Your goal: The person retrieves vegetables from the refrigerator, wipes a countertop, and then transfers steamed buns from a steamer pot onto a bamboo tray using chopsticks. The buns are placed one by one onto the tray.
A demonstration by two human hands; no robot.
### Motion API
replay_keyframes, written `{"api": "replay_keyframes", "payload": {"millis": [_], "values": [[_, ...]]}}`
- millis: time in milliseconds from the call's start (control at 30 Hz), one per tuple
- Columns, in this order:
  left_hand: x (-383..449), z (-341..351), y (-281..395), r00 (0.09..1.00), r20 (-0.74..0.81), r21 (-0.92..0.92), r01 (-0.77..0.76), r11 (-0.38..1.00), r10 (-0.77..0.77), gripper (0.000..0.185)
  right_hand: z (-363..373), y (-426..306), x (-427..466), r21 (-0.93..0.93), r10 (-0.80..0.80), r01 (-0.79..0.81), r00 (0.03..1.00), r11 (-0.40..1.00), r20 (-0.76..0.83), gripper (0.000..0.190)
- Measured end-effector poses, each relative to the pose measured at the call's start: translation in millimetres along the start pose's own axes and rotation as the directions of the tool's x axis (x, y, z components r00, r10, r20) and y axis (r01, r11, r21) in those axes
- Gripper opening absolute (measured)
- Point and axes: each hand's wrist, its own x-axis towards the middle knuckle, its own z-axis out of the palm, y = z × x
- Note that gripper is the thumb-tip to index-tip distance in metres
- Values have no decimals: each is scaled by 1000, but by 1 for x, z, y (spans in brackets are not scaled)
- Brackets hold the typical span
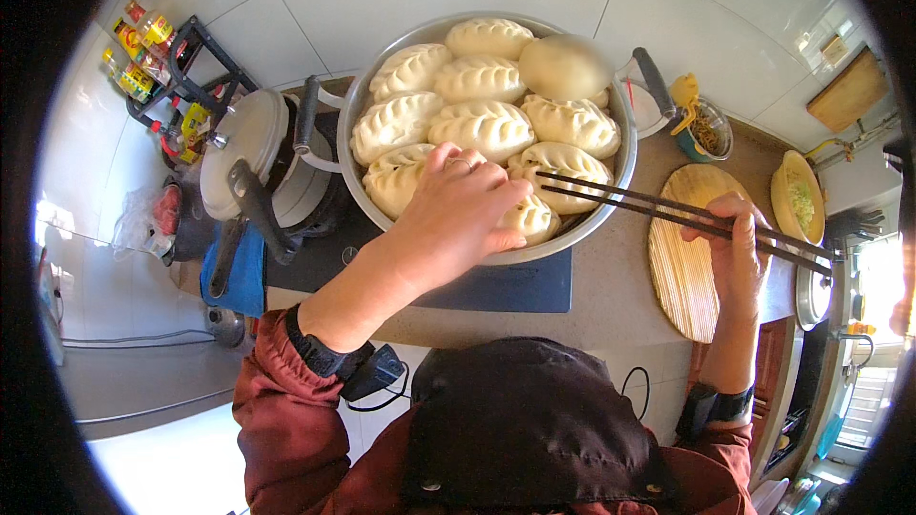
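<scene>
A wide metal steamer pan (622, 175) holds several pleated, braid-topped steamed buns (483, 129). My left hand (454, 204) reaches over the pan's front part, its thumb and index finger on either side of a front bun (533, 220); its other fingertips are hidden. From the right, my right hand (733, 243) grips a pair of long dark chopsticks (644, 209). Their tips lie slightly apart against another bun (565, 164), just right of my left hand. A blurred patch covers one bun at the back right.
A pressure cooker (247, 150) stands left, its long handles sticking out near a blue cloth (232, 268). On the right are a round wooden board (680, 257), a bowl with noodle-like food (708, 132) and a yellow bowl (787, 193) of shredded greens. A black hob (501, 286) lies below the pan.
</scene>
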Motion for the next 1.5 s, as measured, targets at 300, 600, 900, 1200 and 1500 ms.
{"api": "replay_keyframes", "payload": {"millis": [300, 600, 900, 1200, 1500], "values": [[-6, -7, 2, 998, 65, -51, 12, 999, -8, 24, -12, 13, 10, -27, -37, 36, 999, 999, -16, 35], [21, -61, -27, 969, -202, -96, 124, 988, -141, 42, -18, -3, 16, 206, -51, 87, 983, 975, -174, 31], [43, -53, -44, 997, -74, 246, 49, 968, -32, 52, -11, -13, 24, -134, -204, 194, 977, 972, -62, 35], [11, -126, -71, 928, -270, 260, 328, 908, -258, 53, -9, -13, 42, -38, -196, 193, 942, 981, -274, 31], [56, -76, -136, 965, 51, 122, 249, 961, -256, 47, 66, -19, 89, -74, -66, 57, 989, 996, -130, 36]]}}
